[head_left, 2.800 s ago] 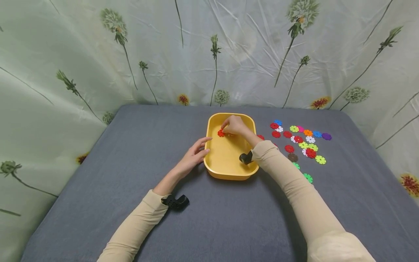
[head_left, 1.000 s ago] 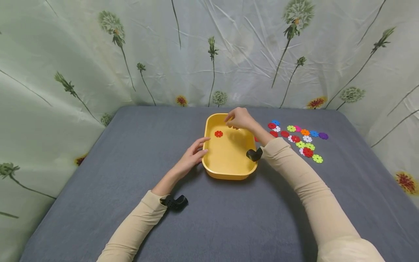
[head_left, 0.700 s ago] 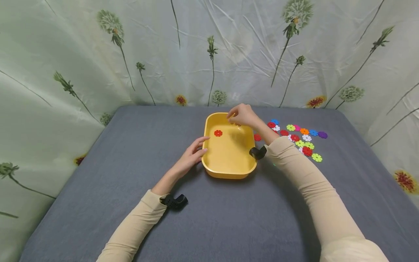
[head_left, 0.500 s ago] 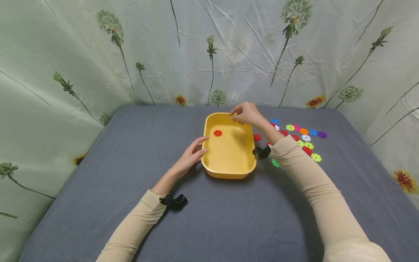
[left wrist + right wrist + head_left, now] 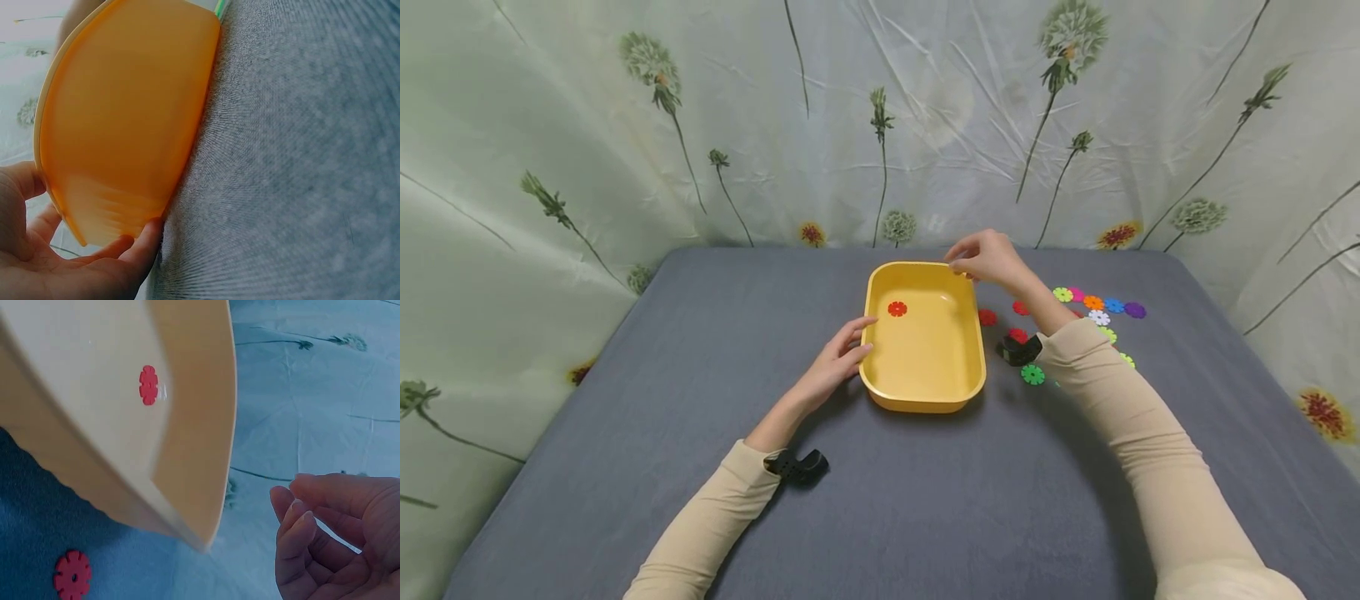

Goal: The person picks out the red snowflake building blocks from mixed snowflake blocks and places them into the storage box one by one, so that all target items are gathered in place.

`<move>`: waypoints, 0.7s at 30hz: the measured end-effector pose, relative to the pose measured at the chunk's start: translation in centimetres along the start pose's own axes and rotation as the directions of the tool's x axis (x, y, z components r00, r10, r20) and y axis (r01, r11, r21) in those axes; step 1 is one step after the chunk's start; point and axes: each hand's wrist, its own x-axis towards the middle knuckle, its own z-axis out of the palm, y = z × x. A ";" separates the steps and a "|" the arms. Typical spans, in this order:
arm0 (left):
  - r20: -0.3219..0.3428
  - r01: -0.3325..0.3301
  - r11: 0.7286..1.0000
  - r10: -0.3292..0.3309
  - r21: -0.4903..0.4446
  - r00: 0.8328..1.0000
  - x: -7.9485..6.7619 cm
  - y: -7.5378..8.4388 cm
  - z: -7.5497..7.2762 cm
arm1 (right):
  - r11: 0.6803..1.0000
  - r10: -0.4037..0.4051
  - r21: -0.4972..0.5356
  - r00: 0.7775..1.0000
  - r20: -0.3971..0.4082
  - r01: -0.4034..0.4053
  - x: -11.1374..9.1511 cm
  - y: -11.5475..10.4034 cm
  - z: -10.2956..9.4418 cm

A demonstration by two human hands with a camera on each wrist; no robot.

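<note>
A yellow plastic tray (image 5: 922,403) stands on the grey cloth, with one red flower-shaped disc (image 5: 897,309) lying inside near its far left. My left hand (image 5: 829,368) grips the tray's left side; the left wrist view shows fingers (image 5: 28,179) at the rim and against the outer wall. Just beyond the far right corner hovers my right hand (image 5: 992,257), its fingers loosely curled. The right wrist view shows nothing between the right hand's fingers (image 5: 297,534). A red disc (image 5: 987,317) lies on the cloth close to the tray's right wall.
More flower discs are spread right of the tray, among them a green disc (image 5: 1033,375), a purple disc (image 5: 1135,310) and a white disc (image 5: 1099,317). My right forearm (image 5: 1138,417) hides some. A flower-print curtain (image 5: 820,125) hangs behind the table.
The red disc that my right hand held inside the tray at first now lies there, let go. My right hand has risen and moved right, past the rim. My left hand stays put.
</note>
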 end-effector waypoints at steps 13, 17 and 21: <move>0.002 0.021 1.000 -0.021 0.001 1.000 0.1 0.0 0.0 | 0.999 0.040 0.038 0.997 -0.063 -0.037 -1.1 2.3 -1.5; 0.003 0.019 1.000 -0.019 0.002 1.000 0.2 -0.1 -0.1 | 0.997 0.070 0.030 0.995 -0.067 -0.068 -1.4 3.2 -1.5; -0.001 0.018 1.000 -0.018 0.013 1.000 0.1 0.0 -0.1 | 0.995 0.096 0.028 0.994 -0.057 -0.095 -1.6 4.1 -1.4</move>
